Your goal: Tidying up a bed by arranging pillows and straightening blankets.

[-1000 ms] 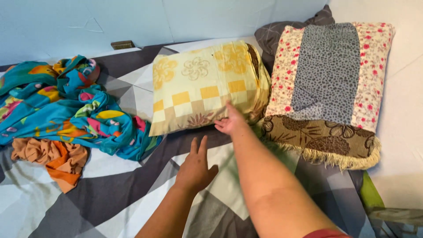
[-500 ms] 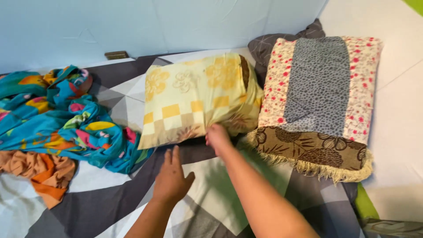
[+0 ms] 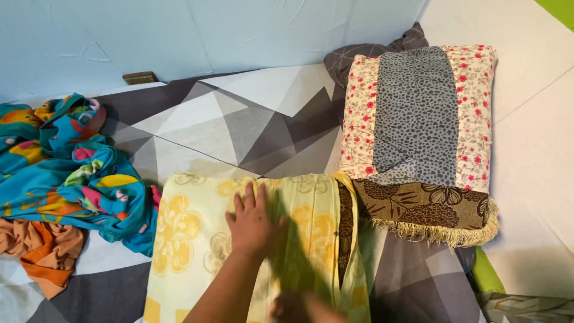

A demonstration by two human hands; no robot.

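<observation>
The pale yellow pillow with its flower-and-check printed cotton cover (image 3: 197, 239) is lying flat at the near middle of the scene, on the grey and white geometric-patterned bedsheet (image 3: 239, 119). It is lying lengthwise toward the person, probably so that both hands can reach along it. The left hand (image 3: 254, 221) is resting palm down on the pillow's top, fingers spread and slightly parted, pressing the cover flat rather than gripping anything. The right hand (image 3: 305, 308) is showing only as a blur at the near edge, over the pillow's near end; whether it is pinching the cover or lying open I cannot tell. A dark brown patterned strip (image 3: 345, 233) is showing along the pillow's right side.

Just to the right and farther off, a second pillow in red-flowered cream fabric with a grey spotted centre panel and a brown fringed end (image 3: 418, 131) is lying against the wall side. On the left, a crumpled turquoise multicoloured cloth (image 3: 72, 173) is heaped, with an orange cloth (image 3: 45, 254) bunched near it, both apart from the hands.
</observation>
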